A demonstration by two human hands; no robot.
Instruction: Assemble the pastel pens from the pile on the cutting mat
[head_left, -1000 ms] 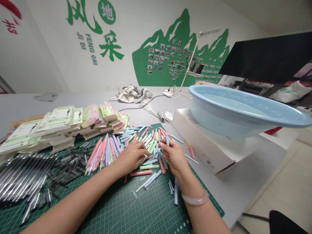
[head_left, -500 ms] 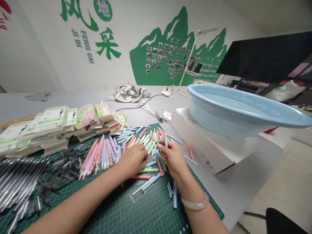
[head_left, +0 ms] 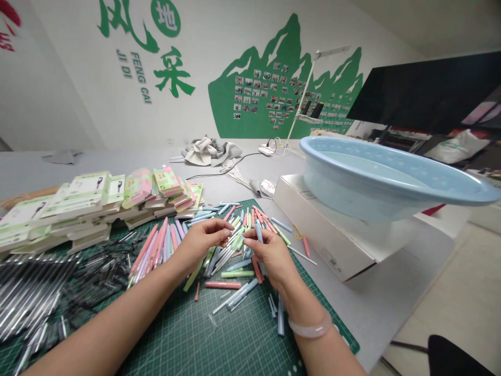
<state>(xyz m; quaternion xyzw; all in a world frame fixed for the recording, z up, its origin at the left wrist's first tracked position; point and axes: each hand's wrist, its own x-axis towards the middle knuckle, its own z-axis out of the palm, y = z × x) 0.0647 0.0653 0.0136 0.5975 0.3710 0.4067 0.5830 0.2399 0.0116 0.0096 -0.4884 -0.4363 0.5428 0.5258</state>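
My right hand (head_left: 272, 253), with a pale bracelet at the wrist, pinches a light blue pen barrel (head_left: 259, 232) that stands nearly upright between thumb and fingers. To its left, my left hand (head_left: 203, 241) is curled, thumb and fingertips drawn together; whatever lies between them is too small to make out. Below and behind both hands spreads a loose heap of pastel pen parts, among them a pink barrel (head_left: 223, 285) and a green barrel (head_left: 237, 273). Beside my left forearm lies a row of pastel pens (head_left: 156, 244), partly covered by the arm.
A green cutting mat (head_left: 176, 334) lies under the parts. At left are clear-barrelled pens (head_left: 35, 295), black pieces (head_left: 104, 269) and stacked cartons (head_left: 74, 196). A blue basin (head_left: 352, 201) rests on a white box (head_left: 324, 235) at right, overhanging it. Cloth (head_left: 209, 151) lies farther back.
My left hand has moved left and slightly up, away from the heap's middle. My right hand has shifted a little left, still holding the blue barrel.
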